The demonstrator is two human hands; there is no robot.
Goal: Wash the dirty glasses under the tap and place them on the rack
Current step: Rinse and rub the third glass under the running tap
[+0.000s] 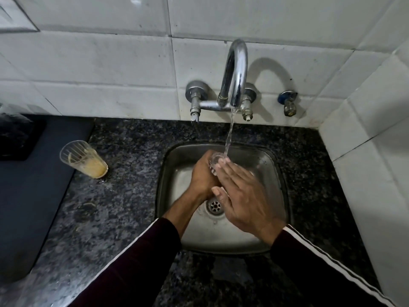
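Note:
A clear glass [215, 161] is held over the steel sink [274, 173], its rim under the stream of water from the chrome tap [236, 72]. My left hand [202, 176] is wrapped around the glass from the left. My right hand [241, 196] lies flat against its right side, fingers stretched out and pressed on it. Most of the glass is hidden between the hands. A second ribbed glass [83, 159] with yellowish residue at the bottom stands on the dark granite counter [124, 173], left of the sink.
A dark mat [33, 196] covers the counter at the left, with a black object [15, 138] at its far end. The sink drain [214, 206] shows below the hands. A small valve [288, 103] sticks out of the white tiled wall right of the tap.

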